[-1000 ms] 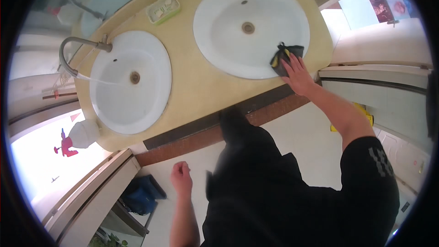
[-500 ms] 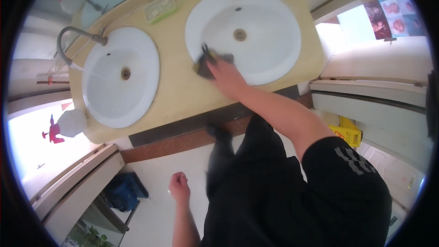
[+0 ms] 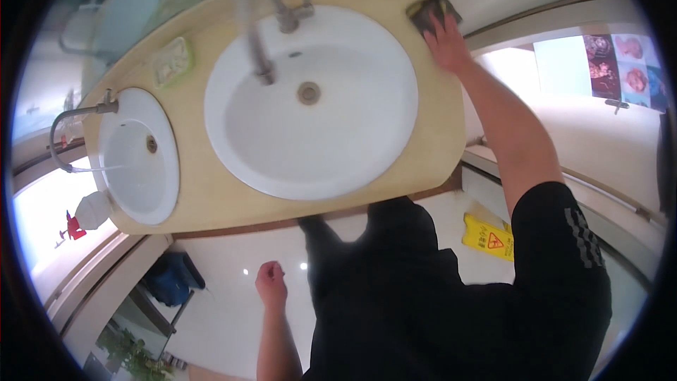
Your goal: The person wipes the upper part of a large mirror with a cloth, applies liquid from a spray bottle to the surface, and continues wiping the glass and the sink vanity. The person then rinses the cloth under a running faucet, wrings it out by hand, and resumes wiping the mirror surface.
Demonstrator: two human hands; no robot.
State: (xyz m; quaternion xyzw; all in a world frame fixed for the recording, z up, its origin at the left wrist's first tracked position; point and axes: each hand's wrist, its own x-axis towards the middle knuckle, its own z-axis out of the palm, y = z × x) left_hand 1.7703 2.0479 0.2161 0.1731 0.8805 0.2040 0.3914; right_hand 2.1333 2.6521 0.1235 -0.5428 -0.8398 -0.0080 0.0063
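My right hand presses a dark cloth with yellow-green edging onto the far right corner of the beige counter. Its fingers lie over the bunched cloth. To the left of that hand is a large white washbasin with a curved metal faucet over it. My left hand hangs low over the white floor, well apart from the counter. Its fingers are curled closed, and nothing shows in them.
A smaller white basin sits at the left, water running from its faucet. Nearby stands a white spray bottle with a red trigger. A green soap dish lies between the basins. A yellow floor sign stands right of my legs.
My right hand has carried the cloth from the large basin's front left rim to the counter's far right corner. The view has shifted right. My left hand stays low and curled.
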